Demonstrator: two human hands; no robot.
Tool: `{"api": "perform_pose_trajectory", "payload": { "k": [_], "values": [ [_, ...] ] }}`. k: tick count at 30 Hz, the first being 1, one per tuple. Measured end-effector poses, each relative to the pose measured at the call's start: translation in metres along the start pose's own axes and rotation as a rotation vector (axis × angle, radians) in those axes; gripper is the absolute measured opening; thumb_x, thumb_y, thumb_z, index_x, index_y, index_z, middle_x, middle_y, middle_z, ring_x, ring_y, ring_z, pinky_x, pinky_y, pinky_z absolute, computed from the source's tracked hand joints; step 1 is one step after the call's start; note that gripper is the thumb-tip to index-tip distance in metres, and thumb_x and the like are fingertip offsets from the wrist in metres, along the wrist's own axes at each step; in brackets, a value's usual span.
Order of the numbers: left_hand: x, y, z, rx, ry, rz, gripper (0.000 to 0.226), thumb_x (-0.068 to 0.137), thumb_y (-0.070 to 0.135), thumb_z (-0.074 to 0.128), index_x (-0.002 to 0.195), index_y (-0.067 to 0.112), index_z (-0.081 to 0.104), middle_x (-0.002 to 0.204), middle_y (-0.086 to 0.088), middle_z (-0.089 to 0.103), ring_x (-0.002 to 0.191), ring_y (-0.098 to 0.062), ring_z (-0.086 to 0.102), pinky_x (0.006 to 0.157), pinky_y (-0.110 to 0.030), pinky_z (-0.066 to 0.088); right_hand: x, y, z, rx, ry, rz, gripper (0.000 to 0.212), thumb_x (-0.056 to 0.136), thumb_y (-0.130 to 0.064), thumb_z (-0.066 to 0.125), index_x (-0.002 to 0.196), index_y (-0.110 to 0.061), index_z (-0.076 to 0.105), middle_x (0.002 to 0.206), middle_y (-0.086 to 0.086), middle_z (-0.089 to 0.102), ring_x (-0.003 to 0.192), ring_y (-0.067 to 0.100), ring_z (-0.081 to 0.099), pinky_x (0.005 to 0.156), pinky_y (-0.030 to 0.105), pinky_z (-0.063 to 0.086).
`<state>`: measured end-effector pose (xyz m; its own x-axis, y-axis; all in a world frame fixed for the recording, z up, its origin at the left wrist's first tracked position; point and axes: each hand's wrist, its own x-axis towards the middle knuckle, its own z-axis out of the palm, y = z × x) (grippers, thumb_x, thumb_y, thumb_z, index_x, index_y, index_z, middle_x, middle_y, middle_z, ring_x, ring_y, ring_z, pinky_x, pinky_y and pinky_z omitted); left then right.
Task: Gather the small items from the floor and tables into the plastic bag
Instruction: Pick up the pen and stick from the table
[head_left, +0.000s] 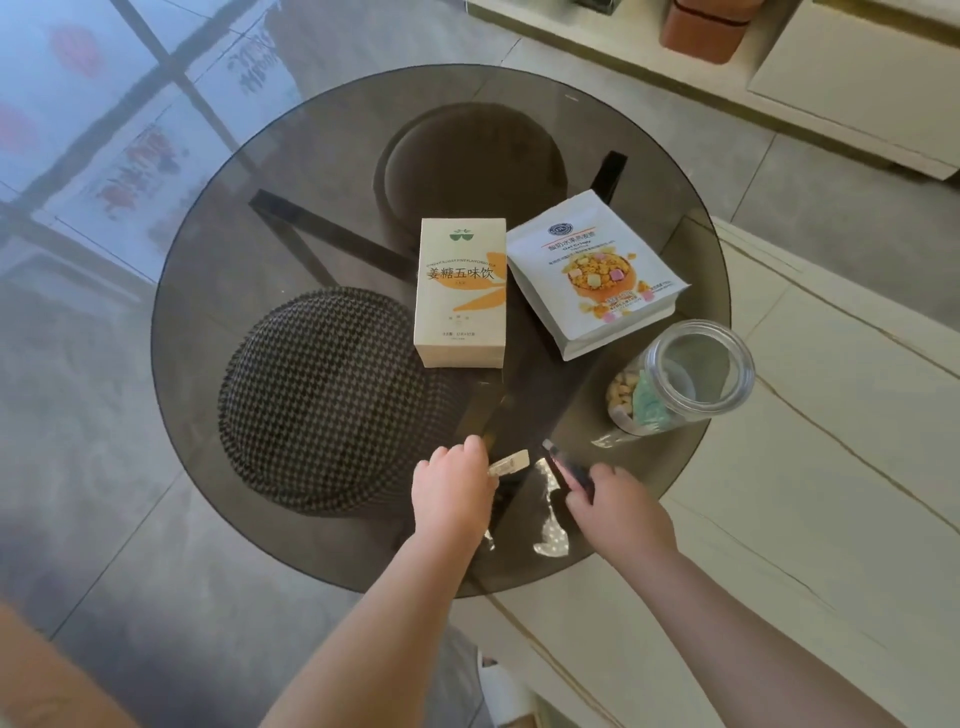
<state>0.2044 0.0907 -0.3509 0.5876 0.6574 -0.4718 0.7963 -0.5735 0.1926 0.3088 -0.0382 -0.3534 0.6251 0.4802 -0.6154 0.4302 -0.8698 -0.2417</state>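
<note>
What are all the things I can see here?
Glass table: one, smoky grey, round, centre.
Box: one, cream with orange, table's middle.
Snack pouch: one, white, right of the box.
Jar: one, clear, lying at the table's right edge, snacks inside.
Stool: one, black-and-white patterned, seen through the glass.
Clip: one, pale, in the left hand.
Dark item: one, in the right hand; too blurred to name.
Left hand: grips the clip.
Right hand: holds the dark item.

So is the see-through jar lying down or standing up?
Lying down. The jar rests on its side on the glass table, open mouth facing the camera, snacks pooled along its lower side.
</note>
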Motion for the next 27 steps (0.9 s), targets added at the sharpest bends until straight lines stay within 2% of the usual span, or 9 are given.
{"api": "perform_pose_trajectory", "payload": {
  "k": [4, 9, 12, 18, 20, 22, 24, 26, 27],
  "values": [
    [-0.047, 0.004, -0.007, -0.153, -0.069, -0.127, 0.019, 0.094, 0.034, 0.055, 0.102, 0.02, 0.047, 0.1, 0.003, 0.061, 0.086, -0.018, 0.058, 0.066, -0.029, 0.043, -0.029, 0.003, -0.014, 0.114, -0.088, -0.057, 0.013, 0.096, -0.03, 0.042, 0.095, -0.017, 0.044, 0.083, 0.001, 0.057, 0.066, 0.015, 0.054, 0.048, 0.022, 0.035],
    [-0.113, 0.018, -0.011, -0.41, -0.031, -0.31, 0.026, 0.094, 0.032, 0.055, 0.118, 0.022, 0.049, 0.093, 0.01, 0.053, 0.079, -0.009, 0.052, 0.057, -0.019, 0.038, -0.078, 0.005, -0.035, 0.131, -0.197, -0.193, 0.017, 0.1, -0.031, 0.034, 0.107, -0.02, 0.045, 0.08, -0.003, 0.053, 0.065, 0.01, 0.051, 0.052, 0.024, 0.037],
    [-0.152, 0.03, -0.013, -0.544, 0.031, -0.433, 0.021, 0.094, 0.033, 0.056, 0.11, 0.02, 0.058, 0.086, 0.01, 0.054, 0.078, -0.011, 0.057, 0.067, -0.028, 0.05, -0.108, 0.014, -0.047, 0.11, -0.26, -0.307, 0.021, 0.101, -0.034, 0.032, 0.106, -0.021, 0.048, 0.083, -0.004, 0.056, 0.069, 0.009, 0.053, 0.055, 0.022, 0.039],
    [-0.242, 0.067, -0.032, -0.932, 0.215, -0.692, 0.025, 0.096, 0.026, 0.053, 0.115, 0.011, 0.061, 0.1, -0.004, 0.064, 0.091, -0.024, 0.064, 0.082, -0.041, 0.056, -0.18, 0.027, -0.084, 0.276, -0.457, -0.374, 0.022, 0.099, -0.036, 0.039, 0.096, -0.019, 0.051, 0.078, -0.002, 0.055, 0.069, 0.011, 0.053, 0.059, 0.023, 0.042],
    [-0.273, 0.079, -0.039, -1.016, 0.258, -0.75, 0.027, 0.098, 0.024, 0.048, 0.12, 0.011, 0.059, 0.099, -0.002, 0.062, 0.089, -0.023, 0.063, 0.077, -0.036, 0.057, -0.205, 0.03, -0.097, 0.356, -0.536, -0.361, 0.017, 0.1, -0.03, 0.041, 0.095, -0.02, 0.054, 0.081, 0.001, 0.057, 0.072, 0.013, 0.056, 0.061, 0.024, 0.046],
    [-0.302, 0.088, -0.043, -1.075, 0.269, -0.8, 0.028, 0.099, 0.024, 0.046, 0.122, 0.012, 0.058, 0.104, -0.006, 0.063, 0.082, -0.022, 0.063, 0.058, -0.028, 0.055, -0.23, 0.031, -0.107, 0.411, -0.592, -0.363, 0.018, 0.1, -0.023, 0.041, 0.104, -0.016, 0.056, 0.081, 0.004, 0.06, 0.071, 0.014, 0.058, 0.059, 0.025, 0.047],
    [-0.334, 0.095, -0.045, -1.156, 0.305, -0.839, 0.029, 0.098, 0.019, 0.046, 0.122, 0.011, 0.059, 0.108, -0.013, 0.065, 0.084, -0.025, 0.062, 0.065, -0.033, 0.053, -0.254, 0.032, -0.113, 0.426, -0.639, -0.376, 0.021, 0.1, -0.018, 0.039, 0.114, -0.009, 0.053, 0.084, 0.008, 0.061, 0.07, 0.016, 0.061, 0.055, 0.023, 0.047],
    [-0.366, 0.097, -0.045, -1.28, 0.361, -0.889, 0.03, 0.095, 0.011, 0.047, 0.122, 0.009, 0.06, 0.105, -0.016, 0.067, 0.086, -0.027, 0.062, 0.076, -0.036, 0.052, -0.279, 0.032, -0.115, 0.455, -0.708, -0.374, 0.017, 0.101, -0.015, 0.039, 0.112, -0.006, 0.049, 0.084, 0.011, 0.06, 0.068, 0.017, 0.061, 0.052, 0.023, 0.048],
    [-0.383, 0.098, -0.044, -1.341, 0.39, -0.926, 0.031, 0.093, 0.005, 0.048, 0.122, 0.008, 0.06, 0.1, -0.015, 0.067, 0.083, -0.027, 0.062, 0.075, -0.035, 0.052, -0.292, 0.031, -0.114, 0.466, -0.741, -0.365, 0.014, 0.1, -0.014, 0.04, 0.109, -0.006, 0.048, 0.084, 0.011, 0.06, 0.066, 0.017, 0.061, 0.051, 0.023, 0.049]
  ]
}}
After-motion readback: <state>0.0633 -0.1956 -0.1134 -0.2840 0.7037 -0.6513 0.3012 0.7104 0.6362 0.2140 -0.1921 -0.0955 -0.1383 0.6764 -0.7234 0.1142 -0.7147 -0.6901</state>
